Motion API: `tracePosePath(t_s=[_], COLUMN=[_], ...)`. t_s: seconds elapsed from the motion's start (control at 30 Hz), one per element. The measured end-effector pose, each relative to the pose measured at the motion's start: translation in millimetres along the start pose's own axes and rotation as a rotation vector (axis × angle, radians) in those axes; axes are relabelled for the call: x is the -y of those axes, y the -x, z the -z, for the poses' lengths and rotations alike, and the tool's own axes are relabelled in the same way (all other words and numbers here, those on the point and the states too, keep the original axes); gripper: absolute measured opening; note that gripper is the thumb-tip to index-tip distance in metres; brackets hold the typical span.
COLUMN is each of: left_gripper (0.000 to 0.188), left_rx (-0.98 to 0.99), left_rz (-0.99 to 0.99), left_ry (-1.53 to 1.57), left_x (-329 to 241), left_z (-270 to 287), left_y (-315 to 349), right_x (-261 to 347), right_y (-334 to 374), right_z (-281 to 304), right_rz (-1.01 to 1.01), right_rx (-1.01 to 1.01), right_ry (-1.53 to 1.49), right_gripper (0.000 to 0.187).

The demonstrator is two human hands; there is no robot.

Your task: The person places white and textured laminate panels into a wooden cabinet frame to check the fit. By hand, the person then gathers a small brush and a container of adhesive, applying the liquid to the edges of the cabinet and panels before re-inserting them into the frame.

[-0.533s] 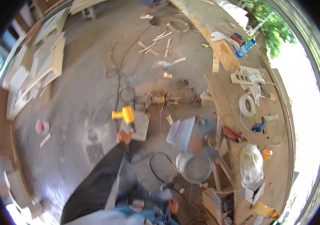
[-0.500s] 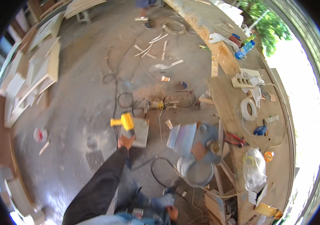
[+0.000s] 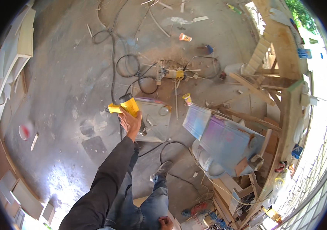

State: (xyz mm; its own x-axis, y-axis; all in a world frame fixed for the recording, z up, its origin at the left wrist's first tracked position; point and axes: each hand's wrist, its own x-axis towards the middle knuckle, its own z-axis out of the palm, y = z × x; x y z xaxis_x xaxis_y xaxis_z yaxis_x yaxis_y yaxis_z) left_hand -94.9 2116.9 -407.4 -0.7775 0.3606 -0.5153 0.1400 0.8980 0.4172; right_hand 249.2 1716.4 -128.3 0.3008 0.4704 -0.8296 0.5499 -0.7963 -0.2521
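Note:
My left hand [image 3: 131,122] is wrapped round the body of a yellow heat gun [image 3: 130,106]. The gun's black rear cap points away from me, its metal nozzle comes out below my hand toward the lower right, and the yellow handle sticks out to the left. Beneath and beside it on the floor lies a pale grey square board [image 3: 158,124] with a small clear round thing on it. My right hand [image 3: 166,223] is low by my right thigh, near the lower edge. Its fingers look curled in; whatever they might hold is hidden.
A yellow power tool [image 3: 174,73] lies among looped black cables beyond the board. Paper cups [image 3: 186,99] sit nearby. To the right, a blue-stained panel [image 3: 224,140] leans over a white bucket [image 3: 205,157], beside a wooden workbench [image 3: 282,168]. Pale cabinets [image 3: 19,50] line the left.
The view has tilted down and nearer the floor. My left hand has shifted its hold along the heat gun, whose dark cap now faces away and metal nozzle shows below. My right hand stays low.

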Motion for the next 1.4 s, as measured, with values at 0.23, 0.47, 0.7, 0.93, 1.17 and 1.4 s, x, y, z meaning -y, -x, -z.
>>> tracePosePath(t_s=[0.23, 0.47, 0.7, 0.93, 1.17, 1.4], left_gripper=[0.089, 0.105, 0.096, 0.094, 0.081, 0.057], left_rx=[0.274, 0.022, 0.079, 0.14, 0.132, 0.409], left_rz=[-0.201, -0.363, -0.523, -0.432, -0.371, -0.462], left_ry=[0.588, -0.336, -0.741, -0.74, -0.425, -0.452], left_x=[111, 189, 215, 239, 236, 261], left_z=[38, 33, -50, -97, -74, -1], left_y=[-113, -223, -263, -256, -179, -28], right_x=[67, 88, 40, 111, 125, 48], right_y=[-1, -6, 0, -7, -12, -19], right_z=[1, 3, -2, -9, 9, 33], right_rz=[-0.108, -0.17, -0.111, -0.08, -0.321, -0.032], right_rx=[0.038, 0.162, 0.282, 0.231, 0.207, -0.047], right_ry=[0.219, 0.09, 0.364, 0.379, 0.12, -0.028], right_gripper=[0.035, 0.035, 0.04, 0.038, 0.029, 0.022])
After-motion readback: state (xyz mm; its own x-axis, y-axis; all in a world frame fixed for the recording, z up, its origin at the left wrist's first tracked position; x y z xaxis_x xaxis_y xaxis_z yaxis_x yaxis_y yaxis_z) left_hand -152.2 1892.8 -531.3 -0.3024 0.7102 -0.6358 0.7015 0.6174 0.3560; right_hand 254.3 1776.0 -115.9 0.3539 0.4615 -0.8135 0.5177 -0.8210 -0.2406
